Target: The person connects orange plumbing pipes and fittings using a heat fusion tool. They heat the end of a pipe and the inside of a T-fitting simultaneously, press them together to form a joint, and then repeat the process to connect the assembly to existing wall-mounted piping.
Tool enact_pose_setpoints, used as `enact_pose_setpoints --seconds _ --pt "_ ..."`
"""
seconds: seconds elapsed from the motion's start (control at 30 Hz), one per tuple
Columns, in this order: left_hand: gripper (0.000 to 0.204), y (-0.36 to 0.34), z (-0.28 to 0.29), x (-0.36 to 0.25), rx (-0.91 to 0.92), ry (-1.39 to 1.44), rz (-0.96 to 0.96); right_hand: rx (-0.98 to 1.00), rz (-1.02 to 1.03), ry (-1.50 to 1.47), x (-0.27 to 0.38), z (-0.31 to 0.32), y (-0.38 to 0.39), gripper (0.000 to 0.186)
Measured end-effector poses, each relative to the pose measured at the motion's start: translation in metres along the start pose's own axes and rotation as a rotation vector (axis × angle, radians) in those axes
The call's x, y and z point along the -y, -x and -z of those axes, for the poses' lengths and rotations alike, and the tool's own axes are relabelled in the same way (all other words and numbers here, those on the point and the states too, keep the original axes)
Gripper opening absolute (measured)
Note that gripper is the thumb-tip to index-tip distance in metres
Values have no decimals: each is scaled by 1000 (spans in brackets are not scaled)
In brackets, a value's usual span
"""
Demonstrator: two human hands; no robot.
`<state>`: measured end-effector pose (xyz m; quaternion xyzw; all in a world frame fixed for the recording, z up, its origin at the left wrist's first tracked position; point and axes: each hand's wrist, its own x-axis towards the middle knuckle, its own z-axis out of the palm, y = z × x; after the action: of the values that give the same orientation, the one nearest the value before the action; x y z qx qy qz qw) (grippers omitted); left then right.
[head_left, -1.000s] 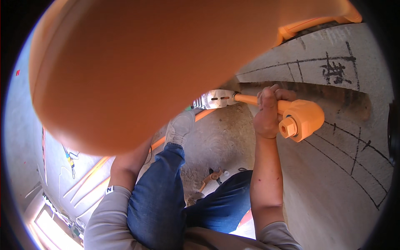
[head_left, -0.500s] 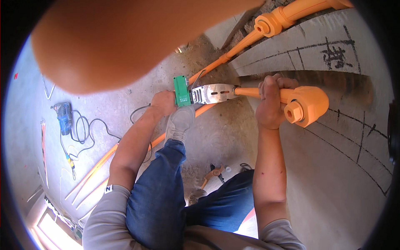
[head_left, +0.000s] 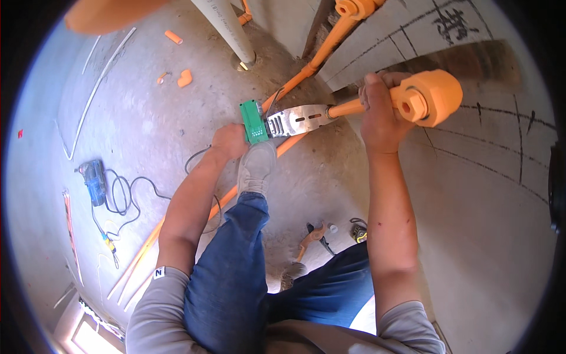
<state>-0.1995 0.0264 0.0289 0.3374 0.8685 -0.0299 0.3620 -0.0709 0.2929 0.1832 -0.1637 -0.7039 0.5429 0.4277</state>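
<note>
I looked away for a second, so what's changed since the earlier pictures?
The orange blur has drawn back to the picture's upper left, uncovering the white pipe and an elbow. The view has shifted too, so the wall markings sit higher. Neither hand visibly took or released anything: the right hand still holds the orange pipe, and the left hand, hidden at first, is at the tool.

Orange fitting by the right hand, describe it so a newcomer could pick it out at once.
Start at the black-lined grey wall on the right, then find the right hand before it. It grips an orange pipe; the fitting is the chunky end just right of the hand, with a hexagonal plug. Unlike it, the lookalike fitting at the top edge has no hand beside it.
</note>
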Motion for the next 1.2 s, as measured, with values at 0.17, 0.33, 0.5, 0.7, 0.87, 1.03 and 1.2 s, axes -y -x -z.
enact_pose_setpoints --seconds 0.17,0.33,0.5,0.7,0.87,1.03,1.2 --pt "34 0 1 -4 -12 8 21 -13 40 28 2 0 -4 21" --pt "35 -3 -8 2 -94 17 -24 8 34 -61 15 -4 -6 21" --pt "34 -4 -10 5 -82 10 -28 44 -94 203 31 3 4 8" --pt "34 -1 -7 2 -82 12 -31 253 -159 668 56 24 10 24" --pt "33 -3 -8 -1 -80 13 -2 334 -207 808 62 30 6 36" --pt "33 -2 -8 -4 -101 -9 -3 356 -228 771 55 38 5 35" --pt "33 -6 -11 -6 -92 -47 -3 375 -150 788 48 45 3 37"
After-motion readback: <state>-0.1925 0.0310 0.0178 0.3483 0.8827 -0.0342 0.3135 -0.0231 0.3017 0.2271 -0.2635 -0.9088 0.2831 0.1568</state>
